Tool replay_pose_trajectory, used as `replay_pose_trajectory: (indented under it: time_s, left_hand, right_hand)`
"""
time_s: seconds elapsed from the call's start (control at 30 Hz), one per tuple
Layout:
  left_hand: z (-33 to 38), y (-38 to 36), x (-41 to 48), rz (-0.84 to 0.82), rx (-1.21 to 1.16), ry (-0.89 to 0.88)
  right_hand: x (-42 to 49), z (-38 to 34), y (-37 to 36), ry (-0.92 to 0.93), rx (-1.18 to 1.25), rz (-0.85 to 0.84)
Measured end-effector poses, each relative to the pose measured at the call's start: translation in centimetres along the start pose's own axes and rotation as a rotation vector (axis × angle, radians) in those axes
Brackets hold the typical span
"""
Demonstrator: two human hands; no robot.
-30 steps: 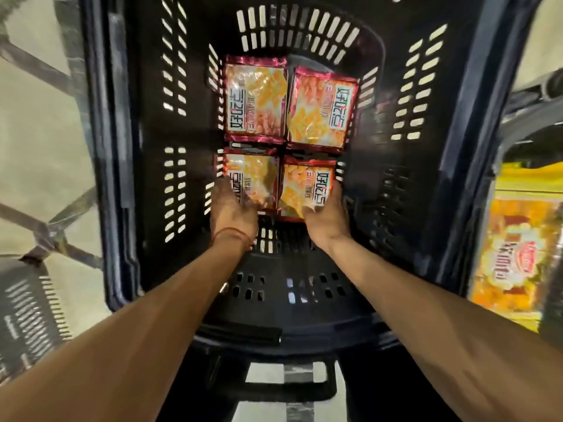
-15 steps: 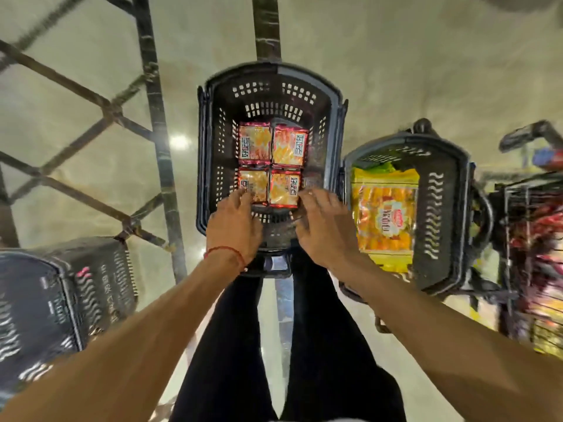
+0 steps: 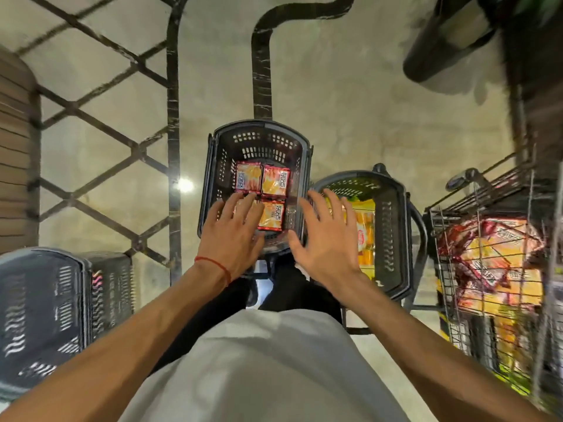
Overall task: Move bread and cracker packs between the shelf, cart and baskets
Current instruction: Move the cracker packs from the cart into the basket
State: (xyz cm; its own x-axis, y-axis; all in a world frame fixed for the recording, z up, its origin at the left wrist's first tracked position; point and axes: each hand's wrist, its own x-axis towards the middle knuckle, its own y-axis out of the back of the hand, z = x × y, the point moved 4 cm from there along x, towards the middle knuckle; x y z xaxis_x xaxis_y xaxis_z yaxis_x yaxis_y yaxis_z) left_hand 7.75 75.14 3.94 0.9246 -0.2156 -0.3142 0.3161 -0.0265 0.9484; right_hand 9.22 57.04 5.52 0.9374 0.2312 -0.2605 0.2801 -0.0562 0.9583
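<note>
The left hand and right hand are hovering apart, fingers spread, gripping nothing, over the middle basket. 3 cracker packs are showing inside, with a 4th partly under the left fingers. To the right, a second basket is holding a yellow bread pack, beside a wire cart. The writing on the packs is showing too blurred to read.

Orange-red cracker packs, black basket

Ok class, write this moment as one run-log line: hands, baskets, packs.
left hand open, empty | right hand open, empty | middle basket: cracker packs laid flat | right basket: yellow pack
</note>
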Motion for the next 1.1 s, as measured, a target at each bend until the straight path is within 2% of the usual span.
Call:
replay_pose_trajectory:
  time_s: [0.2,0.53,0.87,1.1]
  left_hand:
    - [1.3,2.0,-2.3,0.086,0.047,-0.186]
    - [5.9,3.7,-8.4,0.115,0.096,-0.584]
    - [17.7,4.4,-13.4,0.138,0.189,-0.875]
    - [29.9,3.8,-18.2,0.144,0.191,-1.004]
  right_hand:
    - [-6.0,-0.3,2.0,-0.109,-0.057,0.113]
    - [-20.2,-1.7,2.0,-0.464,-0.005,0.291]
    - [-34.3,2.4,0.0,-0.772,0.002,0.380]
    - [-45.7,9.3,-1.2,-0.909,0.000,0.427]
